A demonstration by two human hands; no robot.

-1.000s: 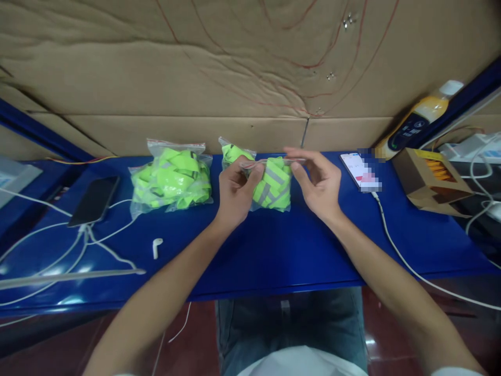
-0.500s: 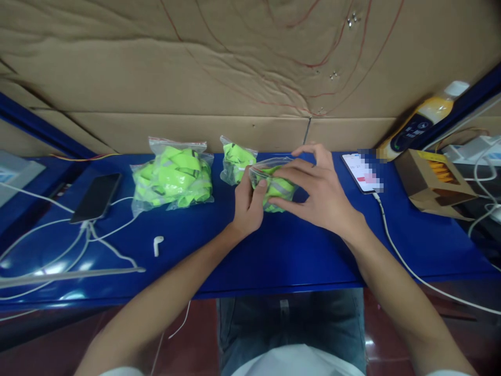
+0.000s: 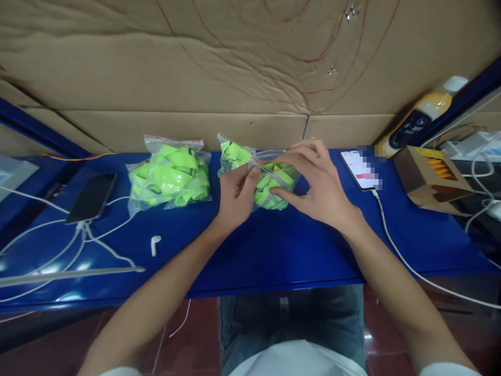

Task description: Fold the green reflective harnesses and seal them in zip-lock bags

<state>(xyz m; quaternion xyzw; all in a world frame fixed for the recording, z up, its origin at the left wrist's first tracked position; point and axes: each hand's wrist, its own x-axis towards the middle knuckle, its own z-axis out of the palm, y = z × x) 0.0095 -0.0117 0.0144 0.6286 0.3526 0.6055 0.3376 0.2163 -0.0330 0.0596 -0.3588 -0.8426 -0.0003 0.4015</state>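
Observation:
A small clear zip bag (image 3: 274, 181) stuffed with neon yellow-green reflective bands rests on the blue table (image 3: 274, 245). My left hand (image 3: 234, 194) grips its left side, thumb against the plastic. My right hand (image 3: 317, 183) wraps over its top and right side, fingers curled onto it. Just behind it lies another small bag of the same bands (image 3: 234, 154). A larger bag full of them (image 3: 169, 175) sits to the left.
A dark phone (image 3: 92, 197) on white cables and a white earbud (image 3: 155, 244) lie at the left. At the right are a lit phone (image 3: 362, 169) with a cable, an open cardboard box (image 3: 430, 180) and an orange drink bottle (image 3: 422, 117). Cardboard lines the back wall.
A second ago both hands held the bag up by its top edge. They have since lowered it onto the table, and my right hand has closed over it.

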